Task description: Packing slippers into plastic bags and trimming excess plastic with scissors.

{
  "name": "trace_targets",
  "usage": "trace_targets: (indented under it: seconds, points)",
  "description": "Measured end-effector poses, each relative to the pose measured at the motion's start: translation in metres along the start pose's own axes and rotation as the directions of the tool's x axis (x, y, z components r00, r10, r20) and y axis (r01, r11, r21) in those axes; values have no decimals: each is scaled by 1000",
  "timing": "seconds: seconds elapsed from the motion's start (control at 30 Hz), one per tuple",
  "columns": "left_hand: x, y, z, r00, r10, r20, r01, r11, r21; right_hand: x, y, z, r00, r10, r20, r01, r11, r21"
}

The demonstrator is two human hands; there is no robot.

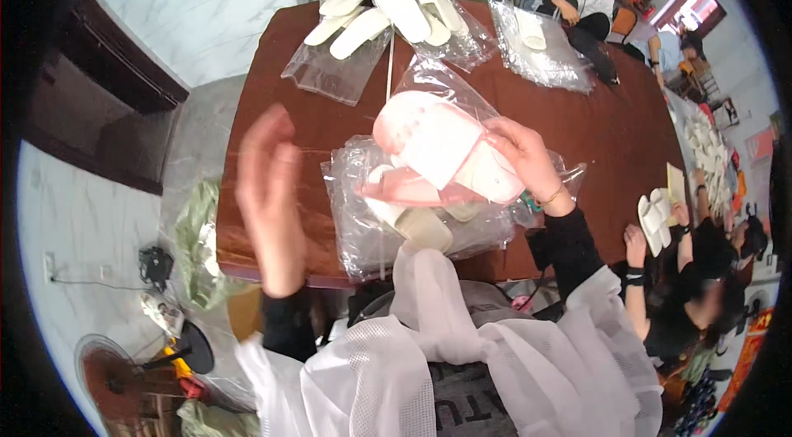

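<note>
My right hand grips a pair of pink slippers by one end, its fingers wrapped around the edge. Clear plastic film shows around and behind the pair. Off to the left, my left hand is raised over the table, smeared a little by motion, its fingers stretched out and nothing in them. Below the pink pair lie clear plastic bags with cream slippers among them, partly covered by the pink ones.
A brown-covered table carries cream slippers and bags at its far side, plus a stack of clear bags. A co-worker handles white slippers on the right; another sits at the far right corner. A fan stands lower left.
</note>
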State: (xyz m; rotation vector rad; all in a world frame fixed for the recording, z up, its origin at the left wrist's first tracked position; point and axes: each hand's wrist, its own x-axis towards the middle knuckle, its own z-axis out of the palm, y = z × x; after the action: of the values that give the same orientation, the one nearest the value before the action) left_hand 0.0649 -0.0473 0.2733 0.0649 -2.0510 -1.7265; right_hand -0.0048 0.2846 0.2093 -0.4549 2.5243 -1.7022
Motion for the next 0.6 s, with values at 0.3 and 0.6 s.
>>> trace_targets:
  seconds: [0.3,0.6]
  points:
    - [-121,-251,27,914,-341,220,285,925,252,-41,67,-1,968,41,-246,-96,972,-214]
    - [-104,-219,33,922,-350,164,323,931,170,-152,106,-31,790,459,-407,-511,859,-23]
